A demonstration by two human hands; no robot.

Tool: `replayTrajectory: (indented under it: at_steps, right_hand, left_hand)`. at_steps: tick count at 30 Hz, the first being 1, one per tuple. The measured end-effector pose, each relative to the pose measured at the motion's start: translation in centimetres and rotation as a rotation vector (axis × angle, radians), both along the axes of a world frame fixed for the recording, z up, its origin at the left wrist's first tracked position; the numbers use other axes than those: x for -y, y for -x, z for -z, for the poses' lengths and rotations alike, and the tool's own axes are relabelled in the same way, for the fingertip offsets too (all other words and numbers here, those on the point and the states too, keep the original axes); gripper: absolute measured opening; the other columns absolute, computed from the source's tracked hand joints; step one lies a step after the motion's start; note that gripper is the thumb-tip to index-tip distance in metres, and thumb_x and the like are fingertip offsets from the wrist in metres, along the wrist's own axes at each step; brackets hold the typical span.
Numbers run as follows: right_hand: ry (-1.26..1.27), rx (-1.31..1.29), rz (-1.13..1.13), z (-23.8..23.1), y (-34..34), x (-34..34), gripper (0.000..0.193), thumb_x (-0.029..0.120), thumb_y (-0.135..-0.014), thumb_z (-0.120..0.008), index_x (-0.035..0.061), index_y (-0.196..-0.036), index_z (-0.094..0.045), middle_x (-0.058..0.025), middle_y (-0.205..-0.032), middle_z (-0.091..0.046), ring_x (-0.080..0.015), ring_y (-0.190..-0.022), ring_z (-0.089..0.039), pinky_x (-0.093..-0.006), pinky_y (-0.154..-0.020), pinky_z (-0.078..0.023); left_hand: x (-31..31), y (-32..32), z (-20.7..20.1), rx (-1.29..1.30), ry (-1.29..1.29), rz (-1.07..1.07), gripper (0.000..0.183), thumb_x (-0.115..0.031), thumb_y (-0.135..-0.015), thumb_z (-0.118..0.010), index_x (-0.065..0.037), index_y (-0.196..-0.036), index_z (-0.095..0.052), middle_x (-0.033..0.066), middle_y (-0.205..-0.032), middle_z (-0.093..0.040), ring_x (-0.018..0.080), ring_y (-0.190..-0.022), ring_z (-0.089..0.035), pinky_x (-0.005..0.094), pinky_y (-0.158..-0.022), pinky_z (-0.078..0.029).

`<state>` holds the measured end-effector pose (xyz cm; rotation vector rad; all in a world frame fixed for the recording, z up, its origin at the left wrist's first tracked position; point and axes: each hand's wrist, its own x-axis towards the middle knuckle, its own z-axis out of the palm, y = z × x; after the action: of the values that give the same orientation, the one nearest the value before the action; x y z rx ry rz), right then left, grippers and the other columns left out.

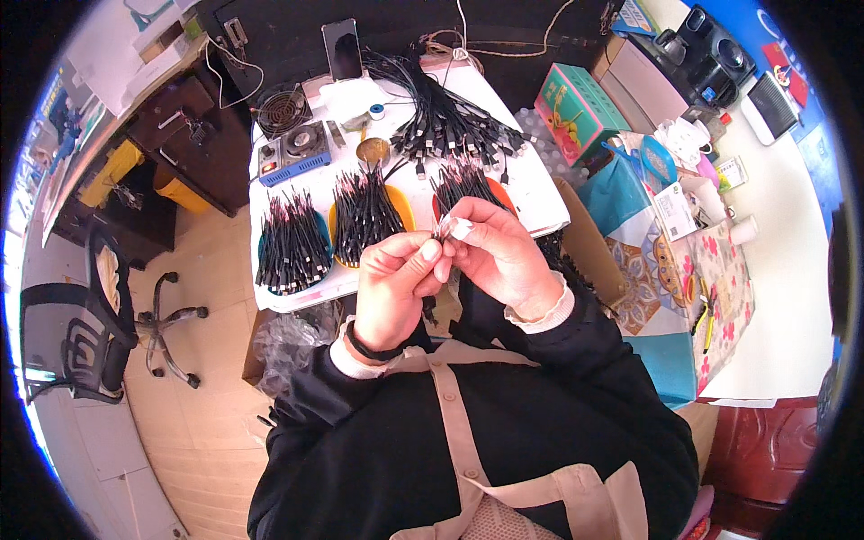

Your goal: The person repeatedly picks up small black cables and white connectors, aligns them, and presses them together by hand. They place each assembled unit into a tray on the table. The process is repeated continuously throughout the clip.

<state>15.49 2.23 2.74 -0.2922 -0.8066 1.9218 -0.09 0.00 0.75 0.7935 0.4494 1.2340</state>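
Observation:
My left hand (396, 277) and my right hand (500, 256) meet above the near edge of the white table, both with fingers pinched. Between the fingertips are the thin wire ends of a cable (438, 235); most of it is hidden by the fingers. Something white, like tape, wraps my right thumb or fingertip. Beyond my hands lie bundles of short black cables with reddish wire ends: one on a teal tray (325, 236), one on a yellow tray (405, 209), one on an orange-red tray (504, 196). Behind them spreads a larger heap of black cables with metal plugs (450, 126).
On the white table (538, 202) stand a blue soldering station (295, 160), a small fan (283, 112), a round tin (373, 151), a solder spool (376, 112) and a propped phone (342, 49). An open cardboard box (589, 238) adjoins its right side. An office chair (85, 315) is at left.

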Motion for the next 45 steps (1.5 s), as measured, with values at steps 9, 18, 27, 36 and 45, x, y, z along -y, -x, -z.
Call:
replayTrajectory:
  at_steps: [9, 18, 27, 36, 45]
  right_hand:
    - [-0.007, 0.295, -0.103, -0.6, -1.5, 0.7, 0.013, 0.012, -0.092, -0.059, 0.004, -0.101, -0.054, -0.0008, -0.094, -0.056, -0.0081, -0.086, -0.055, -0.0227, -0.074, -0.046]
    - [0.136, 0.183, -0.181, 1.7, -1.5, 0.4, 0.022, 0.017, -0.091, -0.061, 0.0045, -0.106, -0.051, -0.0004, -0.097, -0.054, -0.0094, -0.088, -0.056, -0.0231, -0.078, -0.046]
    - [-0.011, 0.241, 0.087, 2.9, 0.2, 0.9, 0.021, 0.014, -0.092, -0.059, 0.0057, -0.109, -0.048, -0.0005, -0.102, -0.051, -0.0085, -0.091, -0.053, -0.0233, -0.079, -0.046]
    - [-0.418, 0.763, 0.254, 0.8, -1.8, 0.3, 0.023, 0.024, -0.098, -0.052, 0.004, -0.087, -0.053, -0.0018, -0.073, -0.054, -0.0115, -0.069, -0.057, -0.0264, -0.06, -0.043]
    - [-0.745, 1.096, 0.465, 0.5, -0.7, 2.2, 0.028, 0.016, -0.096, -0.054, -0.0002, -0.074, -0.049, -0.006, -0.058, -0.043, -0.0123, -0.05, -0.037, -0.028, -0.048, -0.033]
  left_hand:
    - [0.7, 0.8, -0.5, -0.13, -0.016, 0.096, 0.015, -0.008, -0.092, -0.058, 0.004, -0.094, -0.066, 0.0054, -0.07, -0.061, 0.0048, -0.055, -0.044, 0.0176, -0.046, -0.027]
    - [0.5, 1.4, 0.1, -0.268, -0.024, 0.136, 0.013, -0.004, -0.092, -0.058, 0.003, -0.097, -0.067, 0.0059, -0.073, -0.063, 0.0042, -0.056, -0.047, 0.016, -0.046, -0.029]
    - [-0.1, 1.2, 0.8, -0.256, 0.004, 0.116, 0.013, -0.006, -0.092, -0.059, 0.003, -0.097, -0.067, 0.0049, -0.072, -0.062, 0.0025, -0.054, -0.044, 0.016, -0.046, -0.028]
    - [0.2, 1.8, 0.6, -0.414, -0.068, 0.035, 0.012, -0.006, -0.09, -0.062, 0.003, -0.094, -0.069, 0.0004, -0.07, -0.063, 0.0037, -0.061, -0.052, 0.0174, -0.055, -0.038]
    - [1.1, 1.9, 0.0, -0.476, -0.085, 0.12, 0.012, -0.008, -0.09, -0.063, 0.002, -0.091, -0.07, -0.0016, -0.066, -0.06, 0.0017, -0.059, -0.048, 0.0179, -0.051, -0.036]
